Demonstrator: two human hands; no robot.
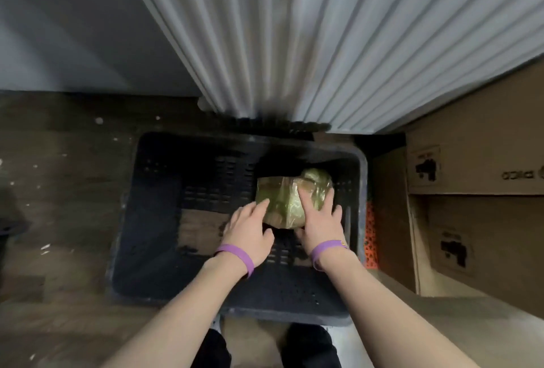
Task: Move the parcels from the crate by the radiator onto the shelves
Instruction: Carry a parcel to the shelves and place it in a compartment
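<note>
While parcel [290, 199] sits in crate [164, 220], both hands touch it.

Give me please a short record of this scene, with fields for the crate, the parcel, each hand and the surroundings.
crate: dark slatted crate on the floor, below the radiator
parcel: one taped brown parcel inside, toward the far right
left hand: left hand open, fingertips at the parcel's left edge
right hand: right hand laid flat on the parcel
surroundings: cardboard boxes at right
</note>
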